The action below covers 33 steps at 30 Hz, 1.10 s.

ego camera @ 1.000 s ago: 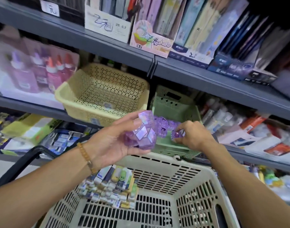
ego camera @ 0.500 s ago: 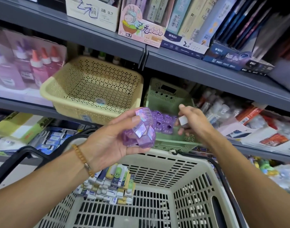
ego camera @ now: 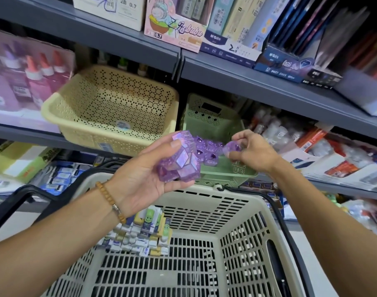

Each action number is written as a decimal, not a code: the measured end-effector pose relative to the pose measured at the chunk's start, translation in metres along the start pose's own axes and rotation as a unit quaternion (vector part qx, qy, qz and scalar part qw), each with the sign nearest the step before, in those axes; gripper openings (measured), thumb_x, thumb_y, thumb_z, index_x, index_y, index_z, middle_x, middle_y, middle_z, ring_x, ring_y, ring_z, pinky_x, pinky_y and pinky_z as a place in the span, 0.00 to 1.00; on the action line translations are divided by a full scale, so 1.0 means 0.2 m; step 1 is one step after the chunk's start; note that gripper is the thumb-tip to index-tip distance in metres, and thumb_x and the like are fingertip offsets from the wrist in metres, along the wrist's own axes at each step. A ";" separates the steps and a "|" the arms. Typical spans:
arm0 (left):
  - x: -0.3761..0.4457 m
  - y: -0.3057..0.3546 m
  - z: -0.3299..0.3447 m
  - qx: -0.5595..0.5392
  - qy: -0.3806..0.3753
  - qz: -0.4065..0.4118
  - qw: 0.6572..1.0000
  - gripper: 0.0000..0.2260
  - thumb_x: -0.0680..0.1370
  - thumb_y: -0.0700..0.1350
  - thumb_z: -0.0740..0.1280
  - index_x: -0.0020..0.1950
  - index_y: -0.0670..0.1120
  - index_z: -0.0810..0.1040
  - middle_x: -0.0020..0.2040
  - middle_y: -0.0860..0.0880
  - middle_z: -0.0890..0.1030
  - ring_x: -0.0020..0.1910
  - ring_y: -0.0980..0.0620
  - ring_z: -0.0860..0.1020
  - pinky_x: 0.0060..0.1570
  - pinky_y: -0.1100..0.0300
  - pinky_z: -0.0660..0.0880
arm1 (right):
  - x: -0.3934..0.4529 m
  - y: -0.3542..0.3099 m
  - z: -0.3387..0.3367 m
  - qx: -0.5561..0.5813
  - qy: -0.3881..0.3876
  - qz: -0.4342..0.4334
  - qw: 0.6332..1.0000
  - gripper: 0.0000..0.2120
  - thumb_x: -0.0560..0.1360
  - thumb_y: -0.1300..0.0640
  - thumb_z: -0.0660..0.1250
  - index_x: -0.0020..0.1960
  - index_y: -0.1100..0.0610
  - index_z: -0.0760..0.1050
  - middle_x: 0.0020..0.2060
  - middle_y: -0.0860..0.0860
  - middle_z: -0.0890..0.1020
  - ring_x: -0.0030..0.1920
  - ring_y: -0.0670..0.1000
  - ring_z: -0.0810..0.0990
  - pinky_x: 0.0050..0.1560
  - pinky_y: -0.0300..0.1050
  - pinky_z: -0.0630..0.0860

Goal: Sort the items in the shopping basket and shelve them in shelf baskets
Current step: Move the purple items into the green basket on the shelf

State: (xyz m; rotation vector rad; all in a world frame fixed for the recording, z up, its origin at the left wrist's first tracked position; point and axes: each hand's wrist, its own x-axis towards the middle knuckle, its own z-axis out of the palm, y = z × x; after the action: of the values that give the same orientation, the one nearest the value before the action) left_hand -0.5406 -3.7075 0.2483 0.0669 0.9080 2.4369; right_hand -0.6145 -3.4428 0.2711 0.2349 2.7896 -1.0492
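Left hand grips spare purple pieces; right hand pinches one piece — best lowered gently into the green basket.

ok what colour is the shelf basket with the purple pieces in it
Pale green basket, with small dark perforations in its walls, seen best in the head view, the only one.
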 end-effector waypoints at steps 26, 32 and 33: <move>0.01 0.05 -0.05 -0.013 0.020 -0.032 0.999 0.21 0.61 0.46 0.76 0.53 0.47 0.84 0.48 0.43 0.84 0.44 0.43 0.83 0.37 0.50 0.81 | -0.10 -0.22 0.11 -0.112 0.017 -0.167 0.979 0.07 0.79 0.54 0.66 0.54 0.56 0.79 0.46 0.53 0.84 0.45 0.51 0.83 0.49 0.53 0.79; 0.01 0.06 -0.05 0.060 -0.015 -0.030 0.998 0.21 0.67 0.46 0.73 0.60 0.50 0.81 0.57 0.43 0.83 0.46 0.46 0.83 0.40 0.49 0.82 | -0.30 -0.45 0.18 0.147 -0.145 -0.157 0.966 0.09 0.77 0.57 0.69 0.57 0.55 0.75 0.36 0.48 0.84 0.38 0.48 0.83 0.36 0.44 0.79; 0.00 0.06 -0.05 0.071 -0.013 -0.025 0.997 0.23 0.66 0.46 0.73 0.61 0.51 0.81 0.57 0.43 0.82 0.46 0.46 0.83 0.39 0.50 0.82 | -0.30 -0.46 0.19 0.146 -0.151 -0.156 0.965 0.10 0.76 0.59 0.70 0.57 0.56 0.76 0.36 0.47 0.83 0.38 0.49 0.82 0.37 0.44 0.78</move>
State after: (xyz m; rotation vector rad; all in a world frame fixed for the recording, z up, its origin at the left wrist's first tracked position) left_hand -0.5488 -3.7198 0.2475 0.1243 1.0567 2.3179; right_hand -0.5707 -3.5411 0.3130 -0.3194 2.4385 -1.4310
